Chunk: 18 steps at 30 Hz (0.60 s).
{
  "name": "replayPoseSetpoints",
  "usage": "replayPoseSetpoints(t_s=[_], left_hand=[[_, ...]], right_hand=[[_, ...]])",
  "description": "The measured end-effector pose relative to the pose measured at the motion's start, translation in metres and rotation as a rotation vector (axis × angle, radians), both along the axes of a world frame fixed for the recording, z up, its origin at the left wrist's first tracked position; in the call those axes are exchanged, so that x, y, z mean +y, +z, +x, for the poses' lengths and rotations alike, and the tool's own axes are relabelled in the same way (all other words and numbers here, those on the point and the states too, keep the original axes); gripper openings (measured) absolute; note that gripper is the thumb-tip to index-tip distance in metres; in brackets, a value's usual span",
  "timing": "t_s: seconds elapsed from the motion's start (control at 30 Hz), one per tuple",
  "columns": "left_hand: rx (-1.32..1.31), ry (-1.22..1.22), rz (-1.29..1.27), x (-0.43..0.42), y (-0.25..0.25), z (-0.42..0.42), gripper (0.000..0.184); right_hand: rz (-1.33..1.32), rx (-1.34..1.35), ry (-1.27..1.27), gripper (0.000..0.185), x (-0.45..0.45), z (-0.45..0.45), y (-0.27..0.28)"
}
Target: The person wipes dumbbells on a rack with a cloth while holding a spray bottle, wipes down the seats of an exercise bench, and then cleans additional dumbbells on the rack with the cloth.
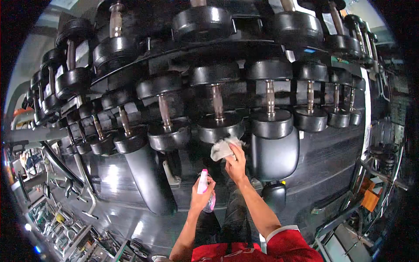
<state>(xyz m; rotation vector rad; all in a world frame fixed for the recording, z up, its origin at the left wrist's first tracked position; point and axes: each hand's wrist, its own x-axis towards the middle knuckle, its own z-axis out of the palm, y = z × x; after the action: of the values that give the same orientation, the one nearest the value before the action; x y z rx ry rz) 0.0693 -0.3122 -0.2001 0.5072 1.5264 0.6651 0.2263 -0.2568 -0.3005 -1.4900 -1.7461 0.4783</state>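
Observation:
My left hand (201, 196) is wrapped round a spray bottle (202, 182) with a white and pink top, held low in front of me. Up and to the right, my right hand (236, 162) grips a crumpled white cloth (224, 148). The cloth is at the lower front edge of a black dumbbell (220, 127) in the middle of the lower row; whether it touches the dumbbell I cannot tell. Another black dumbbell (169, 133) lies to the left of it, and one more (271, 123) to the right.
An upper row of dumbbells (203, 22) runs above the lower one. Black padded benches stand at the left (150, 179) and right (275, 157) below the rack. Metal gym frames line both sides, with an orange object (370, 198) at the right.

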Motion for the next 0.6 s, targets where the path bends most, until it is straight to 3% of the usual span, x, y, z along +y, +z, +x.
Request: replayPoseSetpoints(t_s=[0.03,0.1,0.17,0.2,0.23,0.3,0.37,0.4,0.5,0.53,0.6], left_hand=[[0.003,-0.026,-0.015,-0.001,-0.004,-0.004,0.014],[-0.018,-0.061,-0.01,-0.009,-0.012,-0.012,0.013],[0.048,-0.155,0.017,-0.018,-0.014,-0.024,0.012],[0.089,-0.217,0.033,-0.023,-0.012,-0.029,0.012],[0.087,-0.234,0.026,-0.033,-0.016,-0.034,0.012],[0.017,-0.137,-0.107,-0.051,-0.022,-0.045,0.014],[0.014,-0.183,-0.062,-0.064,-0.037,-0.059,0.016],[0.044,-0.236,-0.069,-0.063,-0.04,-0.064,0.016],[0.105,-0.352,-0.066,-0.051,-0.046,-0.076,0.018],[0.132,-0.374,0.03,-0.043,-0.042,-0.077,0.018],[0.182,-0.386,0.173,-0.028,-0.035,-0.074,0.017]], right_hand=[[0.001,-0.002,-0.016,0.035,-0.008,-0.001,-0.013],[-0.325,0.275,-0.363,0.026,-0.026,-0.002,-0.042],[-0.661,0.771,-0.733,0.033,-0.014,-0.006,-0.077],[-0.623,1.192,-0.793,0.032,-0.003,-0.01,-0.094],[-0.554,1.614,-0.838,0.032,0.008,-0.013,-0.112],[-0.547,2.086,-0.71,0.029,0.022,-0.017,-0.156],[-0.652,2.239,-0.571,0.022,0.054,-0.024,-0.144],[-0.62,2.201,-0.718,0.016,0.057,-0.027,-0.136],[-0.36,2.118,-0.855,0.025,0.041,-0.033,-0.066],[-0.274,2.035,-0.764,0.029,0.032,-0.035,-0.05],[-0.287,1.93,-0.773,0.032,0.027,-0.049,0.011]])
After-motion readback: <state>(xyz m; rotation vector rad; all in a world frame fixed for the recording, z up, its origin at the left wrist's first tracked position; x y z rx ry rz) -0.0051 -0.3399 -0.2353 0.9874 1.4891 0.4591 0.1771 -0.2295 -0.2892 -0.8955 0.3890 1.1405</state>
